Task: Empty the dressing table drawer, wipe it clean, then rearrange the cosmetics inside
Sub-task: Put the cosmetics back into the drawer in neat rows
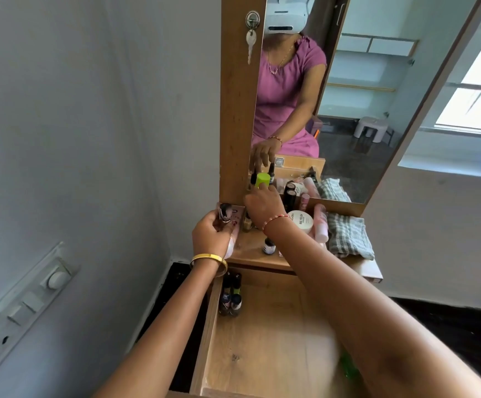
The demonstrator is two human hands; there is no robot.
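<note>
Both bare forearms reach forward and up. The left hand [215, 232] has its fingers curled round a small pink item (a gold bangle sits on that wrist). The right hand [263, 203], wrist wearing a thin red band, extends further, fingers bent downward, fingertips hidden.

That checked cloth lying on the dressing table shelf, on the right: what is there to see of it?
The grey-and-white checked woven cloth looks like soft cotton, crumpled into a loose folded heap rather than spread flat. It lies at the right end of the wooden dressing table shelf, just below the mirror, which shows its reflection. Its left edge lies against or very near a pink plastic bottle lying beside it. Neither hand touches it, and whether it is damp or dirty cannot be told.
</note>
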